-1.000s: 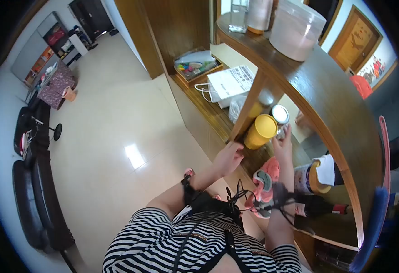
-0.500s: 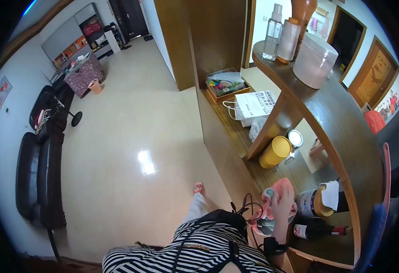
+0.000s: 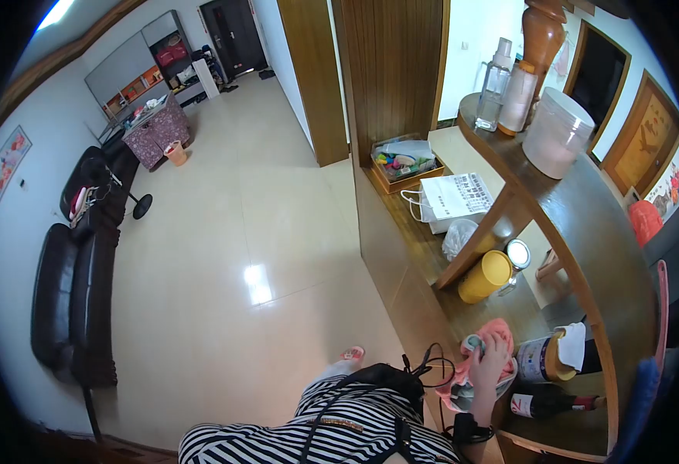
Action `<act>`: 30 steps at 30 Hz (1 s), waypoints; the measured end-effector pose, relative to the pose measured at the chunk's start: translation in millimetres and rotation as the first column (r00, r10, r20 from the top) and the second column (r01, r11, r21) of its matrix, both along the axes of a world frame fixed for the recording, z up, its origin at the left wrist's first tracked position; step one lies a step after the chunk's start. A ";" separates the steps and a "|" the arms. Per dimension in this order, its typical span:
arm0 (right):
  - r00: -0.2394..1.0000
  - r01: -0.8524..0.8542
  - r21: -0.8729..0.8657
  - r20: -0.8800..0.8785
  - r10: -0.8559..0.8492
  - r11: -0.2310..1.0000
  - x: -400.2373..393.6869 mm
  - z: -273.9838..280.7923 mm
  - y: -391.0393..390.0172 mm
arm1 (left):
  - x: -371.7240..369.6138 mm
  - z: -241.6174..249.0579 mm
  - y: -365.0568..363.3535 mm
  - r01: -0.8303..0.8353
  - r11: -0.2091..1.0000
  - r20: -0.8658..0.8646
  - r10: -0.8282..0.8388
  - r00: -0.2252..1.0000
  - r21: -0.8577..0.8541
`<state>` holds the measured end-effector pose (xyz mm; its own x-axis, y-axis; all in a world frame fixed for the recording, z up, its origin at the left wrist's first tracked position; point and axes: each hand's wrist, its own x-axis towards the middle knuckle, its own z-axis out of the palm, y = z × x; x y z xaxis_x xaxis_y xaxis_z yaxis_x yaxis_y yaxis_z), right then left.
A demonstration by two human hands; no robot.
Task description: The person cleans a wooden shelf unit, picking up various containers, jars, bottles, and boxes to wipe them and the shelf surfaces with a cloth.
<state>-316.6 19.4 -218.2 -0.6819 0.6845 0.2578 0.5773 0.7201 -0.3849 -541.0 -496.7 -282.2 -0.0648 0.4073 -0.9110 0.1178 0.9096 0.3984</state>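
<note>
Pink cloth (image 3: 499,325) bunched beneath and around the right grip (image 3: 492,359).

Under the right hand (image 3: 493,357) lay the cloth (image 3: 500,329); right of it, the tub (image 3: 533,361) and bottle (image 3: 543,404); beyond, the can (image 3: 484,278) and jar (image 3: 518,254); farther, leftward, the bag (image 3: 455,196).

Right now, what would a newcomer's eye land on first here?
Likely the bright yellow canister on the lower shelf, beside a jar with a silvery lid. Next, the right hand on the pink cloth, with a dark bottle lying nearby. Off left, the dark sofa stands out against the pale floor.
</note>
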 end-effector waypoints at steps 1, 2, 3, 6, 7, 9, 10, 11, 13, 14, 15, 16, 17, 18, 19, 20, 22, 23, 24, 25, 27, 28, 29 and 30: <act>1.000 0.002 -0.006 0.004 -0.002 1.000 -3.2 2.7 -5.7 | -4.6 12.6 2.2 0.031 1.000 0.008 -0.031 0.999 0.007; 0.998 0.056 0.100 0.010 -0.057 0.993 -5.7 7.8 -11.5 | -8.4 24.8 3.8 0.060 0.998 0.017 -0.060 0.998 0.009; 0.994 0.108 0.205 0.011 -0.112 0.973 -8.4 14.9 -18.4 | -11.4 37.1 6.4 0.093 0.996 0.025 -0.093 0.995 0.009; 0.982 0.182 0.159 0.014 -0.187 0.970 -19.5 20.3 -35.1 | -23.5 71.5 9.1 0.166 0.986 0.040 -0.166 0.985 0.014; 0.979 0.199 0.174 0.004 -0.202 0.965 -16.3 21.0 -41.1 | -30.3 80.5 11.1 0.190 0.982 0.045 -0.190 0.981 0.016; 0.983 0.165 0.099 0.067 -0.172 0.981 -16.2 19.9 -42.3 | -48.7 98.5 15.1 0.271 0.963 0.060 -0.271 0.961 0.014; 0.980 0.182 0.066 0.065 -0.187 0.981 -18.8 12.6 -38.9 | -60.2 109.7 19.1 0.320 0.947 0.065 -0.319 0.945 -0.001; 0.972 0.208 0.115 0.085 -0.218 0.971 -18.7 -1.4 -30.1 | -72.0 121.8 24.2 0.368 0.929 0.068 -0.366 0.928 -0.024; 0.971 0.237 0.289 -0.037 -0.236 0.928 -29.5 0.6 -11.0 | -94.9 140.6 34.8 0.462 0.884 0.078 -0.457 0.886 -0.075; 0.964 0.262 0.276 -0.039 -0.262 0.925 -33.4 5.5 -1.9 | -105.1 146.6 44.7 0.512 0.853 0.073 -0.507 0.859 -0.098; 0.956 0.289 0.281 -0.033 -0.292 0.915 -36.2 5.1 11.8 | -118.0 152.1 57.7 0.548 0.829 0.065 -0.544 0.837 -0.116; 0.945 0.320 0.297 -0.029 -0.327 0.900 -40.2 5.4 25.4 | -129.5 151.8 70.5 0.580 0.805 0.055 -0.578 0.814 -0.125; 0.938 0.345 0.289 -0.061 -0.343 0.893 -45.2 -4.4 43.6 | -139.8 154.8 83.0 0.619 0.775 0.049 -0.619 0.784 -0.127; 0.921 0.390 0.289 -0.103 -0.377 0.874 -49.3 -16.2 63.5 | -152.8 146.7 86.5 0.660 0.741 0.058 -0.659 0.750 -0.127; 0.903 0.429 0.293 -0.145 -0.404 0.854 -53.1 -24.4 85.0 | -171.1 128.8 88.3 0.586 0.809 0.207 -0.568 0.797 -0.037; 0.873 0.488 0.269 -0.161 -0.460 0.831 -59.7 -26.9 101.4 | -187.0 109.7 93.4 0.488 0.872 0.364 -0.463 0.808 0.026; 0.799 0.601 0.192 -0.119 -0.590 0.776 -75.9 -18.6 113.9 | -208.7 72.1 115.6 0.525 0.849 0.329 -0.515 0.791 0.065; 0.755 0.654 0.138 -0.056 -0.653 0.744 -83.4 -10.9 109.0 | -215.9 58.6 119.1 0.521 0.847 0.287 -0.527 0.800 0.101; 0.736 0.674 0.132 -0.043 -0.675 0.727 -89.0 -9.8 98.3 | -219.6 54.4 133.3 0.492 0.844 0.254 -0.535 0.806 0.216; 0.748 0.646 0.161 0.063 -0.661 0.746 -93.4 -10.0 86.6 | -220.6 56.5 155.7 0.456 0.827 0.221 -0.536 0.815 0.328; 0.778 0.577 0.161 0.189 -0.599 0.800 -91.4 7.7 54.0 | -213.0 63.7 200.6 0.532 0.755 -0.004 -0.575 0.818 0.383; 0.815 0.536 0.182 0.140 -0.562 0.824 -85.4 4.1 36.5 | -208.6 61.1 222.9 0.509 0.715 0.002 -0.581 0.814 0.478; 0.851 0.490 0.206 0.095 -0.516 0.847 -79.1 -1.2 19.8 | -201.9 58.2 244.1 0.475 0.671 0.011 -0.584 0.812 0.569; 0.875 0.457 0.233 0.056 -0.481 0.858 -70.0 -1.9 1.2 | -189.0 62.6 266.0 0.470 0.619 -0.007 -0.600 0.800 0.630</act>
